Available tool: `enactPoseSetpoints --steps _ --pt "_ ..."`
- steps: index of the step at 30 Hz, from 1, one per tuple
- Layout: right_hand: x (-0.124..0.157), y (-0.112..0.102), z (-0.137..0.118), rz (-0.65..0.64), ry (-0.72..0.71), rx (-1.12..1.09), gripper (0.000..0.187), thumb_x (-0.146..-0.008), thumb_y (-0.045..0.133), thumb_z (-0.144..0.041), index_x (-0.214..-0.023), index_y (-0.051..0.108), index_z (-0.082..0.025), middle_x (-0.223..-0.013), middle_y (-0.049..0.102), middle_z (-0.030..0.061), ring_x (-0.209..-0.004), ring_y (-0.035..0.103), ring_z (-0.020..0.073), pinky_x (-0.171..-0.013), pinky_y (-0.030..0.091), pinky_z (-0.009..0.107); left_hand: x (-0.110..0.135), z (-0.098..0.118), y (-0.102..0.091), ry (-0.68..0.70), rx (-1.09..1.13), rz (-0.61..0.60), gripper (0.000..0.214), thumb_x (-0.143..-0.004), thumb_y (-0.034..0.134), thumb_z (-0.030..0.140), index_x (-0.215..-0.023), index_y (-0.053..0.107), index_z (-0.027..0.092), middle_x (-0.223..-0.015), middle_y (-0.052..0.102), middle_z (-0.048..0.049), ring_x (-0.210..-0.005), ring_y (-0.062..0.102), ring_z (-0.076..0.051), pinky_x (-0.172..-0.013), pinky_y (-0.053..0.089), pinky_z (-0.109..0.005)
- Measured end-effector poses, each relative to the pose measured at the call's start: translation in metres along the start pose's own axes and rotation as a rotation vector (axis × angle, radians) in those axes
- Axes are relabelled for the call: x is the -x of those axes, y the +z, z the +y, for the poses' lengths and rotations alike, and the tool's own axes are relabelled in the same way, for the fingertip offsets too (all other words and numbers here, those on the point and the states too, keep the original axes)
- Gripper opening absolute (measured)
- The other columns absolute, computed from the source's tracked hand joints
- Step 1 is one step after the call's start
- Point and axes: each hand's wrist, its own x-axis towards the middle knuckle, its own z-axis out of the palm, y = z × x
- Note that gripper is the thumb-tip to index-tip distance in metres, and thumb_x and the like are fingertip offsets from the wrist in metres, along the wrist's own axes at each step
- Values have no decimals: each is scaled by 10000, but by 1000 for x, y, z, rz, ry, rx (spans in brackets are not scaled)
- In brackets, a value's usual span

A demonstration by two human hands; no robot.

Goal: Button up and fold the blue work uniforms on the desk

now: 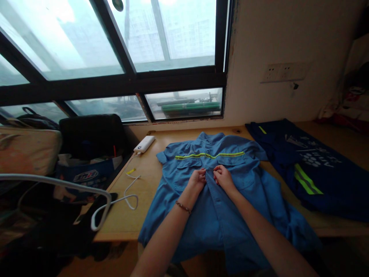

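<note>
A blue work shirt (190, 215) with a yellow reflective stripe across its chest lies spread face up, collar toward the window. Its lower hem hangs over the table's front edge. My left hand (198, 179), a beaded bracelet on its wrist, pinches the front placket just below the stripe. Close beside it, my right hand (221, 177) has its fingers curled in on the placket's other side. Both are closed on the shirt's front edges; any button between the fingertips is too small to make out. Below the hands the front falls slightly apart.
A dark navy garment (325, 165) with reflective strips lies right of the shirt on the wooden table (138, 215). At the left are a white power bank (144, 144), a white cable (131, 196) and a curved white tube (57, 179). Bags and a black chair (92, 134) stand beyond the left edge.
</note>
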Motion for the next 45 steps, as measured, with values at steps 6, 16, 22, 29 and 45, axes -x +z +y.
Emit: enactPoseSetpoints --steps 6,16,22,29,45 --pt "-3 1 4 -16 55 -38 128 -644 458 -262 -740 450 -178 -449 487 -68 -302 417 79 -296 305 169 8 -1 7 32 -32 22 233 -676 421 -25 -841 424 141 -516 465 37 -380 447 -71 -372 305 -168" --pt "8 -1 -6 44 -248 101 300 -745 406 -211 -973 596 -176 -644 619 5 -558 570 125 -543 454 225 2 -4 1 133 -78 -39 245 -674 520 -7 -858 441 134 -578 513 17 -437 503 -80 -412 358 -175" --pt "10 -2 -7 -5 -352 248 382 -781 350 -157 -1052 611 -220 -997 643 25 -899 588 160 -810 431 272 2 -6 0 184 -131 -4 365 -619 535 -28 -926 427 136 -600 534 2 -485 534 -96 -466 404 -196" --pt "2 -4 0 -36 -239 412 396 -775 364 -138 -1103 576 -200 -1022 633 47 -895 589 173 -796 429 277 -13 -10 -6 510 -381 -67 413 -526 650 57 -871 447 160 -529 478 82 -449 475 -58 -475 367 -168" --pt "71 -16 -12 56 -226 1060 251 -737 519 -417 -832 536 -185 -853 570 78 -808 533 199 -640 374 272 -73 5 0 1006 -1193 -4 244 -645 628 179 -868 530 163 -691 594 3 -639 567 -121 -616 410 -225"
